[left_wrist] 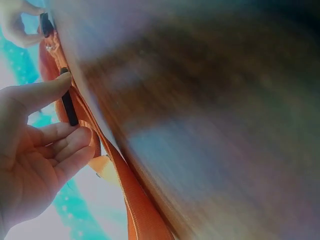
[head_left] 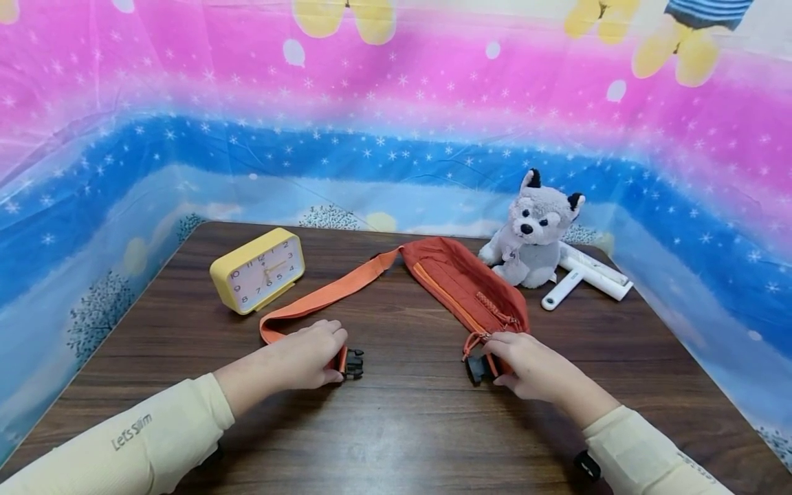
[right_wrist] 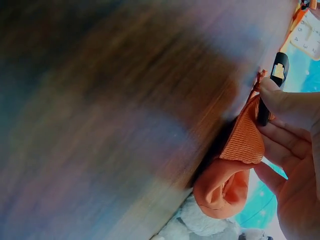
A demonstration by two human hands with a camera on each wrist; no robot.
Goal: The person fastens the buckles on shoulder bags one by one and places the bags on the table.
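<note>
An orange-red waist bag (head_left: 460, 282) lies on the table, its orange strap (head_left: 334, 292) looping round to the left. My left hand (head_left: 303, 356) pinches the black pronged buckle half (head_left: 354, 364) on the strap's end; the left wrist view shows this buckle piece (left_wrist: 70, 102) between thumb and fingers. On the other side, my right hand (head_left: 535, 364) pinches the black socket half of the buckle (head_left: 478, 370) at the bag's near end. In the right wrist view that socket half (right_wrist: 274, 82) sits between thumb and fingers. The two buckle halves are apart, facing each other.
Behind my left hand stands a yellow alarm clock (head_left: 258, 271). A grey plush dog (head_left: 532, 234) sits at the back right, beside a white T-shaped tool (head_left: 588, 275). A patterned cloth (head_left: 396, 151) hangs around the wooden table (head_left: 396, 433).
</note>
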